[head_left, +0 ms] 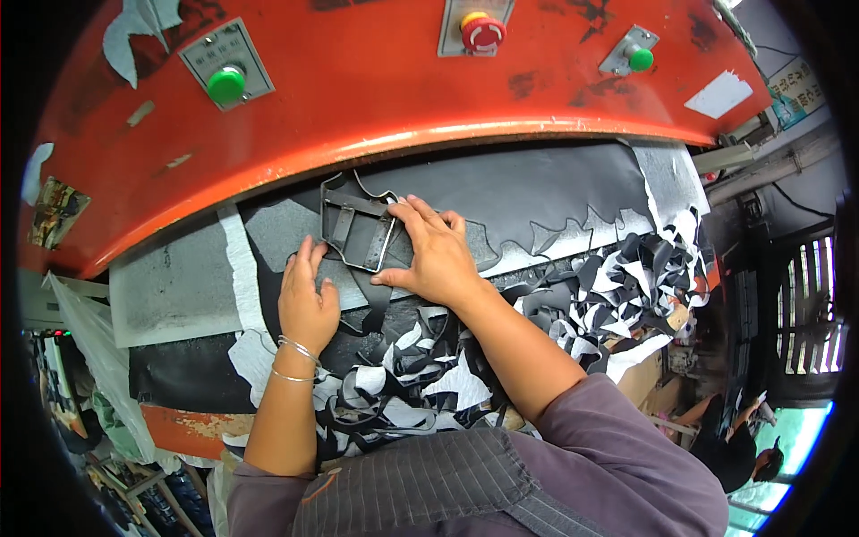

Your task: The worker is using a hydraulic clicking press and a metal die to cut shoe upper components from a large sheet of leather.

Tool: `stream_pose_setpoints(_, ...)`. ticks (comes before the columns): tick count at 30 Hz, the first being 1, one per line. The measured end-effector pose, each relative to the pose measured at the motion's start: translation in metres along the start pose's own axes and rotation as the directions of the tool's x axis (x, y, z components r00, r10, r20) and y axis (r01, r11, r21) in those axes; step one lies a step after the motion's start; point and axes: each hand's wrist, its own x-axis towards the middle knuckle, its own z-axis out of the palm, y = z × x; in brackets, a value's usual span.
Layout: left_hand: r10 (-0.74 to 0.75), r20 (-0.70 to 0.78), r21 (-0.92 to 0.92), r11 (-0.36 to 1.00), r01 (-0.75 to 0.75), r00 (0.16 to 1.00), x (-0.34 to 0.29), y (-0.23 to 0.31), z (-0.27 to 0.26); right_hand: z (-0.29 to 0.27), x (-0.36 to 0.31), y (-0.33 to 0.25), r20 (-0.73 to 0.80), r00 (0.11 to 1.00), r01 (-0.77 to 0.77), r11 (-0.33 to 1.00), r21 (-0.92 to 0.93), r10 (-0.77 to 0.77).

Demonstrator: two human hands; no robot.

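A metal cutting die (360,211), a steel-edged frame with crossbars inside, sits on the black sheet material (555,183) under the press. My right hand (440,255) grips the die's right side, fingers at its upper right corner and thumb at its lower edge. My left hand (307,295) lies just left of the die, its fingers stretched out and pointing away from me. It holds nothing that I can see. Curved cut-outs mark the sheet's near edge right of the die, where the pale cutting board (546,259) shows.
The orange press beam (358,98) spans the far side, bearing a green button (226,85), a red stop knob (483,34) and another green button (641,60). Black and white offcuts (429,376) pile up nearest me. Another person (734,438) is at the far right.
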Motion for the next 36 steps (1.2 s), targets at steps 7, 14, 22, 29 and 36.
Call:
stream_pose_setpoints(7, -0.087, -0.285, -0.261, 0.965, 0.01, 0.955, -0.009, 0.008, -0.05, -0.105, 0.007, -0.014, -0.669, 0.741, 0.219, 0.918, 0.33, 0.064)
stream_pose_setpoints(14, 0.468, -0.603, 0.183, 0.87, -0.459, 0.646, 0.034, 0.148, -0.137, -0.293, 0.019, 0.093, -0.993, 0.028, -0.136, 0.984, 0.112, 0.117)
stream_pose_setpoints(22, 0.157, -0.215, -0.021, 0.986, -0.166, 0.964, -0.08, 0.149, -0.163, -0.232, -0.094, -0.026, -0.749, 0.655, 0.053, 0.982, 0.184, 0.105)
stream_pose_setpoints(29, -0.065, 0.085, 0.149, 0.987, 0.052, 0.994, -0.235, 0.125, -0.126, -0.096, -0.244, -0.161, 0.349, 0.907, 0.249, 0.968, 0.007, -0.236)
stream_pose_setpoints(36, -0.065, -0.04, 0.237, 0.969, 0.073, 0.997, -0.248, 0.121, -0.112, -0.081, -0.242, -0.162, 0.3, 0.936, 0.229, 0.965, -0.128, -0.182)
